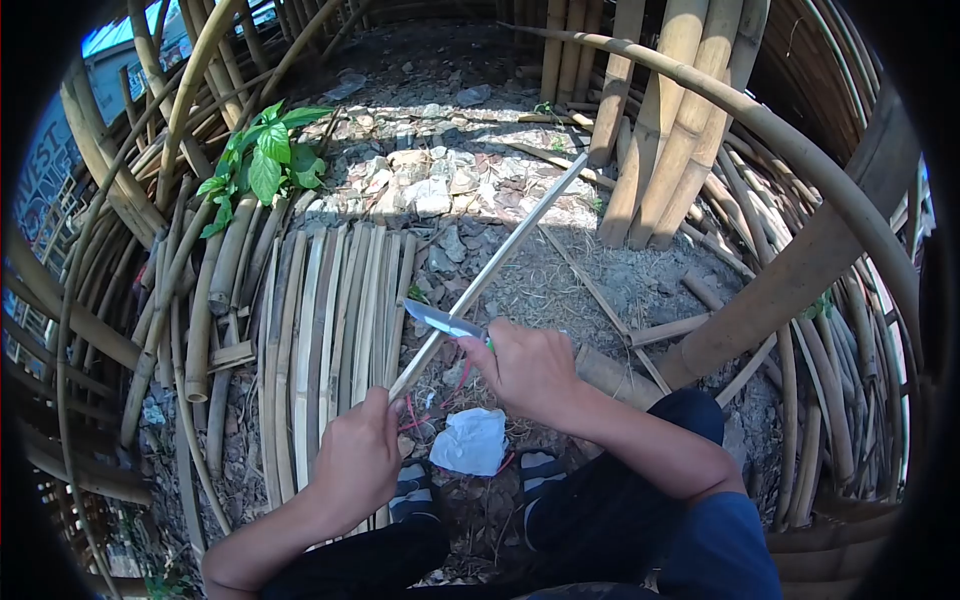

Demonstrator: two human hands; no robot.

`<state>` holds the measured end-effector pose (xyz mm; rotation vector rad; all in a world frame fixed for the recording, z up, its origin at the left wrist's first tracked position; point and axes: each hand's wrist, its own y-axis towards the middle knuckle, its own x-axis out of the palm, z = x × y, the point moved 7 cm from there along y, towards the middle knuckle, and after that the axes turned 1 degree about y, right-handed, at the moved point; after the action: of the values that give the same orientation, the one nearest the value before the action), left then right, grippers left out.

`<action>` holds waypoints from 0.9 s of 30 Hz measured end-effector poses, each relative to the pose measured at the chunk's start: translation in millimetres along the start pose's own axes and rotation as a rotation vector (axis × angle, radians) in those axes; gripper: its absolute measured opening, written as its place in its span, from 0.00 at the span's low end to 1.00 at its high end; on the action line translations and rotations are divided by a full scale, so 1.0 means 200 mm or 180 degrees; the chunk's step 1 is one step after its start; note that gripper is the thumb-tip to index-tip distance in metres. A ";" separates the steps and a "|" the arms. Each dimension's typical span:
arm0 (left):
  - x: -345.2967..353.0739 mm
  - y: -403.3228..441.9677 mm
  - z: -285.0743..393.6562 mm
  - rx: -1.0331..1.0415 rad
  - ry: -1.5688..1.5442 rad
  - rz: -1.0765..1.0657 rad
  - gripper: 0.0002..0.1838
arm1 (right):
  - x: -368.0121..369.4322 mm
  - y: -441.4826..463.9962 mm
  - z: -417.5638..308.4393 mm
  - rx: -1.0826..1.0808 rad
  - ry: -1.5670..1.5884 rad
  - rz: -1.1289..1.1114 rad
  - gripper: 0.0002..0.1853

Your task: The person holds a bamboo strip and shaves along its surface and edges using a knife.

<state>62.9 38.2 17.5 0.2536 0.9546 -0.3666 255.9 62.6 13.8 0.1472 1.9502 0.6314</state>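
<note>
My left hand (357,450) is closed around the lower end of a long, split bamboo strip (515,240), which slants up and away to the right. In my right hand (530,370) is a knife (437,319), its handle wrapped by my fingers and mostly hidden. The blade points left and lies across the strip, a little above my left hand; whether its edge bites into the bamboo I cannot tell. Beneath my hands, between my feet, a crumpled white sheet (470,442) lies on the ground.
A row of split bamboo strips (335,330) lies on the left. Thick bamboo poles (680,120) stand at the back right, and a leaning pole (790,290) crosses the right side. A green plant (268,155) grows at the left among stacked poles. Stones (430,190) cover the ground ahead.
</note>
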 end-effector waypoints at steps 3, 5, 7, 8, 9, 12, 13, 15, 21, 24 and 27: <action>-0.01 0.01 0.01 0.0072 0.0039 0.0083 0.09 | -0.02 0.01 0.03 -0.0078 -0.0119 0.0154 0.27; -0.01 0.01 0.01 0.0089 0.0066 0.0111 0.09 | -0.03 0.00 0.04 -0.0113 -0.0193 0.0219 0.27; 0.00 0.00 0.01 0.0084 0.0048 0.0101 0.09 | -0.03 0.00 0.08 -0.0087 -0.0281 0.0152 0.25; 0.00 0.00 0.00 0.0075 0.0031 0.0100 0.09 | -0.05 0.02 0.10 -0.0086 -0.0285 0.0156 0.25; 0.00 -0.01 0.00 0.0078 0.0028 0.0090 0.09 | -0.07 0.04 0.16 0.0083 -0.0312 0.0161 0.25; 0.00 -0.02 -0.02 0.0147 0.0064 0.0098 0.10 | -0.08 0.04 0.22 0.0274 -0.0459 0.0142 0.26; 0.00 -0.02 -0.01 0.0115 0.0097 0.0101 0.10 | -0.09 0.05 0.24 0.0273 -0.0583 0.0111 0.27; 0.01 -0.02 -0.02 0.0062 0.0115 0.0044 0.11 | -0.11 0.07 0.31 0.0448 -0.0638 0.0136 0.27; 0.02 -0.05 -0.03 0.0029 0.0075 -0.0056 0.11 | -0.20 0.17 0.60 0.1033 -0.0884 0.0131 0.31; 0.02 -0.06 -0.03 0.0269 0.0067 0.0241 0.11 | -0.24 0.19 0.70 0.1306 -0.0943 0.0137 0.34; 0.04 -0.06 -0.04 0.0227 0.0046 0.0109 0.11 | -0.28 0.21 0.84 0.1594 -0.1102 0.0120 0.35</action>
<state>56.3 29.1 5.5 0.3375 0.9514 -0.3683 421.1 138.7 24.0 0.5671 1.7316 0.1148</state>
